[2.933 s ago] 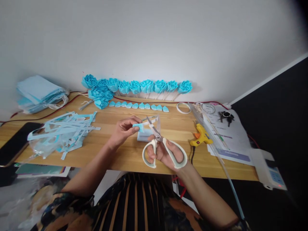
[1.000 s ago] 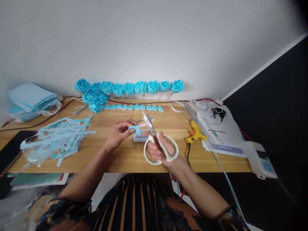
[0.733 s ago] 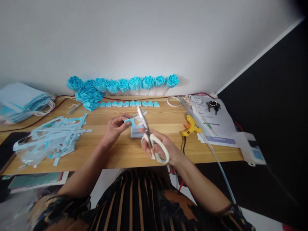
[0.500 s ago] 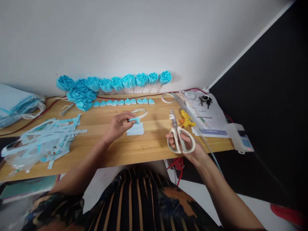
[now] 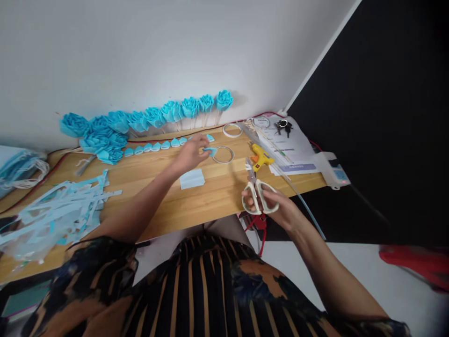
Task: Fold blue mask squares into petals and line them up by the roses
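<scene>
We seem to be carrying a small blue piece [image 5: 211, 152], pinched in our left hand [image 5: 193, 152], beside the tape ring [image 5: 223, 162].
Our right hand [image 5: 283, 209] is closed on the scissors [image 5: 252, 179]; carrying the piece calls, we think, for light fingers.

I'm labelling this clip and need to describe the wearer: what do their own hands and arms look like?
The left hand and right hand are ungloved, with no watch or bracelet that I can make out. The forearms are bare. The left sleeve is loose and dark with brownish patches; only the dark edge of the right sleeve shows.
</scene>
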{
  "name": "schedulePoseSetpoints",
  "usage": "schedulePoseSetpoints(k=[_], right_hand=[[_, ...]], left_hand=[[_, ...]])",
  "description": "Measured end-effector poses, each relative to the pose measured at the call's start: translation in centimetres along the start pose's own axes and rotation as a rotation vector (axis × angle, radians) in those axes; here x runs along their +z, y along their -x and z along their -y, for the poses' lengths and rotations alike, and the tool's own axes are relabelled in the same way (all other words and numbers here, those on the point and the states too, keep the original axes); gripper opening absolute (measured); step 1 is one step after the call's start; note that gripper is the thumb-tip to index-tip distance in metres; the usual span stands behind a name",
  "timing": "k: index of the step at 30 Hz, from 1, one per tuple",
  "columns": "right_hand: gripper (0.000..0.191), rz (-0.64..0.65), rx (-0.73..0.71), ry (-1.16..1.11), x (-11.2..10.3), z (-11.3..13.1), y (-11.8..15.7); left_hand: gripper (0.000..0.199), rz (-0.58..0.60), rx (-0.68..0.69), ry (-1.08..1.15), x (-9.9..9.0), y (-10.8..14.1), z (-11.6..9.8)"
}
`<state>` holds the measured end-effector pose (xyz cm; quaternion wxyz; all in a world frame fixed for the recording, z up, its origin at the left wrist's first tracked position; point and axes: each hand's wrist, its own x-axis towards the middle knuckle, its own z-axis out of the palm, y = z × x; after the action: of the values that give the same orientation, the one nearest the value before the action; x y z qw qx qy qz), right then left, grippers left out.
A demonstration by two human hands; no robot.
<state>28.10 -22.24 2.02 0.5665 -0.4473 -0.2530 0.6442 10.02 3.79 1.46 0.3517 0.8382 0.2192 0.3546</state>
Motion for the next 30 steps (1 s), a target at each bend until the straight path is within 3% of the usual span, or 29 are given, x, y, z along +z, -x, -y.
schedulePoseSetpoints(k=[3,6,10,13,15,18,24,30], right_hand=[[0.042,-0.012,0.088,0.156,0.8,-0.3,-1.3],[0.042,-0.029,0.09,0.461,1.7,-0.5,-4.0],[0.042,-0.158,-0.071,1.085,1.8,-0.2,-6.8],[0.028,-0.342,-0.295,1.522,1.5,0.3,-7.2],[0.024,-0.426,-0.454,1.674,1.6,0.5,-7.2],[0.021,-0.365,-0.565,1.676,2.5,0.1,-7.7],[0.017,-0.25,-0.584,1.627,4.9,-1.6,-10.7],[0.017,-0.221,-0.665,1.576,4.6,-1.9,-11.8]], left_hand=[[0.013,-0.079,-0.192,0.173,-2.5,2.4,-0.4],[0.019,-0.137,-0.419,0.307,-3.5,4.8,-0.4],[0.023,-0.142,-0.527,0.446,-4.0,7.1,-0.1],[0.023,-0.141,-0.548,0.537,-4.2,8.0,-0.3],[0.023,-0.153,-0.562,0.595,-4.1,8.3,-0.6],[0.024,-0.183,-0.576,0.65,-3.8,8.9,-0.8],[0.026,-0.22,-0.586,0.639,-3.8,10.1,-0.4],[0.028,-0.217,-0.59,0.629,-4.1,10.1,-0.7]])
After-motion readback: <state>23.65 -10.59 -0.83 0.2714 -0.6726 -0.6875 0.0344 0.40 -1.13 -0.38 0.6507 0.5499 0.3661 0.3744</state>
